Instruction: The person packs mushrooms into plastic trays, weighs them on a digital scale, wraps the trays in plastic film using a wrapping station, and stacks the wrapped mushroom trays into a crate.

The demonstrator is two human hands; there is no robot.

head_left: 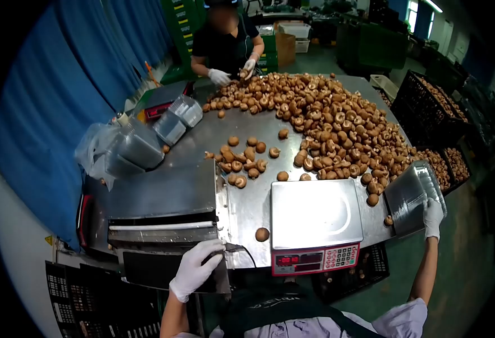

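Note:
My left hand (197, 269), in a white glove, is at the front right corner of the wrapping machine (163, 194). Its fingers stretch to the right, apart from the thumb, with the tips beside a small dark piece on a cord (235, 247). At the table's right edge, my gloved right hand (433, 217) grips the outer side of a stack of clear plastic trays (411, 194). Between my hands stands a red scale (315, 219) with a bare metal plate and lit digits. One shiitake mushroom (262, 234) lies left of the scale.
A big heap of shiitake mushrooms (337, 124) covers the table's far and right side; a small group (239, 160) lies mid-table. More trays (132, 146) stand at left. Across the table, a person (225, 48) in white gloves handles mushrooms. Black crates (427, 107) stand at right.

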